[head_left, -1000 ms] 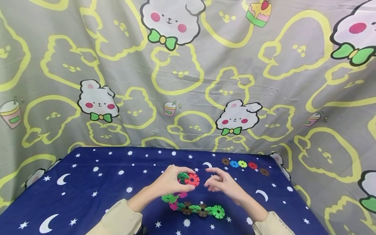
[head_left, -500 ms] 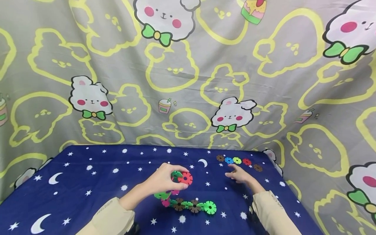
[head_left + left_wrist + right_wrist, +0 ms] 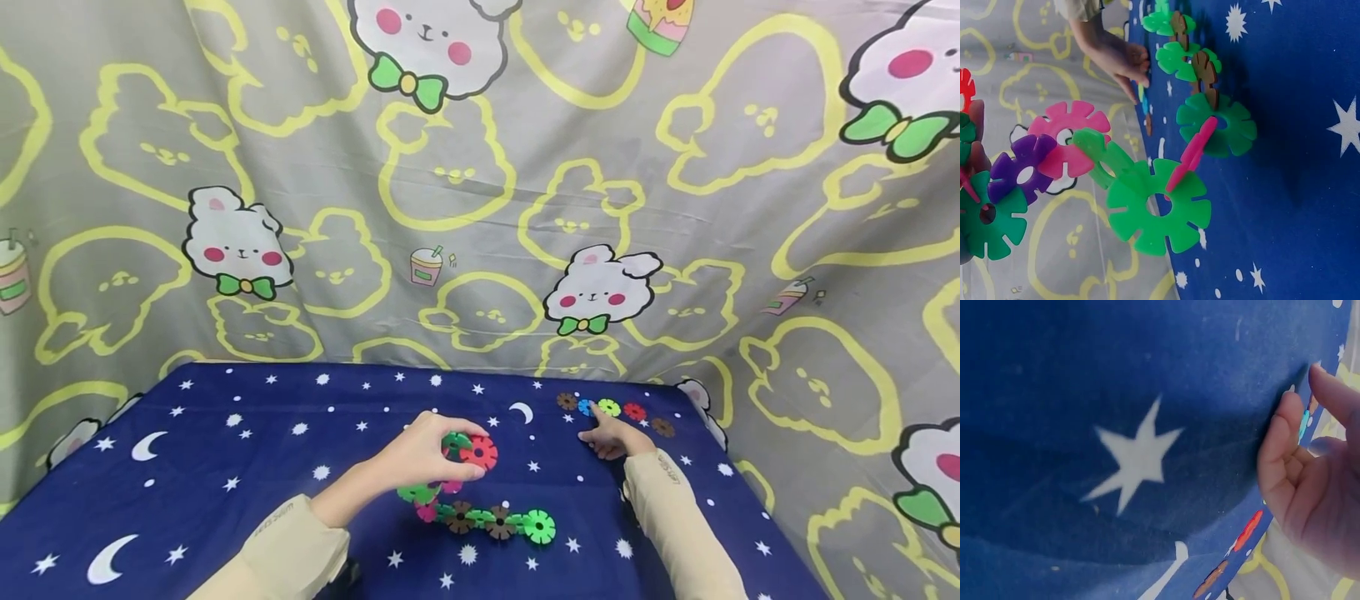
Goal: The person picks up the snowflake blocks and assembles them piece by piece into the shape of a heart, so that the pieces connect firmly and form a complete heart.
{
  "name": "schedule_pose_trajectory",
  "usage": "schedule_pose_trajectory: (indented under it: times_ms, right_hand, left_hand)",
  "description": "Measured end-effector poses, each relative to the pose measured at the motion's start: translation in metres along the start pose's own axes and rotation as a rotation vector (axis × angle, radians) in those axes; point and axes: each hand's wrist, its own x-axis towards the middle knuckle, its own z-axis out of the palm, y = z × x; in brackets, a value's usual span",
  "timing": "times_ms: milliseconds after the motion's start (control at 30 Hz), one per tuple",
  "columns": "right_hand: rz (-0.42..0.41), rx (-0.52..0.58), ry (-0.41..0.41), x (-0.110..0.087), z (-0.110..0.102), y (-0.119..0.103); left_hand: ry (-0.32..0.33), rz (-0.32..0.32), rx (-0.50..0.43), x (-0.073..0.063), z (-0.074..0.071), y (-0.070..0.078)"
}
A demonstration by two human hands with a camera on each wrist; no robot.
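My left hand (image 3: 423, 457) pinches a red snowflake disc (image 3: 489, 460) at the end of a chain of slotted plastic discs. Green, pink, brown and purple (image 3: 1005, 170) discs link into a curve. Its lower stretch, with a brown disc (image 3: 461, 527), runs along the cloth and ends in a bright green disc (image 3: 550, 527). Farther right, my right hand (image 3: 617, 437) reaches over the table, index finger stretched to a blue disc (image 3: 582, 407). The right wrist view shows that hand (image 3: 1319, 494) with thumb and fingers apart, the other fingers bent; part of the blue disc is hidden.
Beside the blue disc, the loose row holds a brown disc (image 3: 562, 402), a yellow-green disc (image 3: 613, 408), a red disc (image 3: 640, 412) and another brown disc (image 3: 668, 428). They lie near the back right of the star-patterned tablecloth (image 3: 285, 467). A patterned curtain (image 3: 465, 325) hangs behind.
My right hand has moved from beside the left hand out to the right and away, up to the loose discs. The left hand keeps its hold on the chain.
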Motion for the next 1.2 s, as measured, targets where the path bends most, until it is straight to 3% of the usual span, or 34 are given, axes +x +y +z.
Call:
schedule_pose_trajectory:
  times_ms: [100,167,333,400,500,567,667,833,967,1067,1200]
  right_hand:
    - [0.009,-0.004,0.019,0.005,0.0,0.002]
    - [0.005,0.009,0.03,0.019,0.001,0.015]
    - [-0.205,0.11,0.005,0.1,-0.002,0.097]
    - [-0.225,0.119,0.025,0.107,-0.001,0.106]
    - [-0.16,0.089,0.095,0.079,0.002,0.079]
    - [-0.104,0.01,0.151,0.043,0.005,0.047]
    - [-0.134,-0.147,0.231,0.013,0.007,0.025]
    - [-0.2,-0.383,0.379,-0.009,0.006,0.008]
    - [-0.411,-0.31,0.381,-0.026,0.004,-0.013]
    - [-0.566,-0.171,0.298,-0.044,0.006,-0.035]
    - [-0.706,0.021,0.186,-0.074,0.019,-0.065]
  left_hand:
    - [-0.003,-0.001,0.001,-0.001,-0.001,0.001]
    - [-0.004,0.003,0.003,-0.001,-0.002,0.001]
    - [-0.009,-0.003,-0.005,-0.001,-0.003,0.0]
    - [-0.007,-0.002,-0.008,-0.001,-0.003,0.0]
    - [-0.007,0.001,-0.012,-0.001,-0.003,-0.001]
    - [-0.01,-0.001,-0.016,-0.002,-0.003,-0.001]
    - [-0.013,-0.002,-0.022,-0.002,-0.003,-0.001]
    - [0.006,0.012,-0.011,0.0,-0.004,-0.001]
    - [0.021,0.001,0.011,0.001,-0.004,-0.001]
    - [0.035,-0.013,0.009,-0.001,-0.004,-0.002]
    - [0.063,-0.027,0.001,-0.003,-0.004,-0.005]
